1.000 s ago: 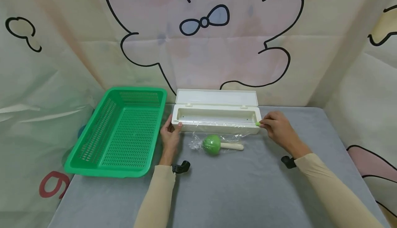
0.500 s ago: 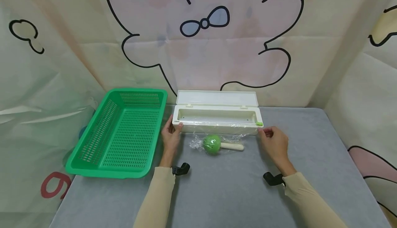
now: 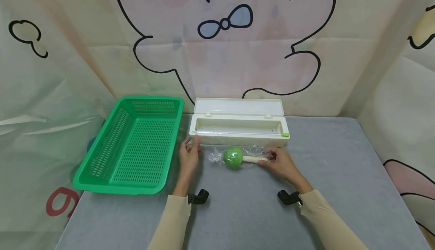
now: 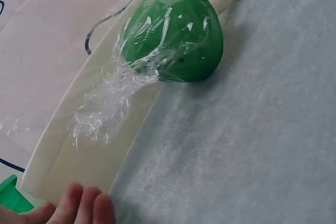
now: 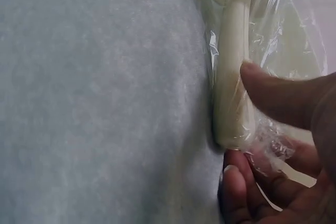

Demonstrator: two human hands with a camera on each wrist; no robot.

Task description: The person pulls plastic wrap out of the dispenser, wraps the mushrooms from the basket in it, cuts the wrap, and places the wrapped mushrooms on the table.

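A green maraca point(image 3: 233, 157) with a pale handle point(image 5: 233, 82) lies on the table, wrapped in crinkled clear cling film point(image 4: 102, 108). My right hand point(image 3: 280, 163) holds the handle's end, thumb on its side and fingers about the tip and the bunched film. Behind it stands a white cling film dispenser point(image 3: 238, 140), lid raised, its green slider point(image 3: 285, 134) at the right end. My left hand point(image 3: 188, 157) is at the dispenser's front left corner, fingers mostly straight; whether they touch it I cannot tell.
A green plastic basket point(image 3: 127, 189) stands left of the dispenser. The grey table point(image 3: 244, 216) ends at a cloth backdrop point(image 3: 238, 68) printed with cartoon outlines, just behind the dispenser.
My right hand has left the green slider at the dispenser's right end, come down and left, and taken hold of the maraca's handle. My left hand has slid slightly down from the dispenser's corner.
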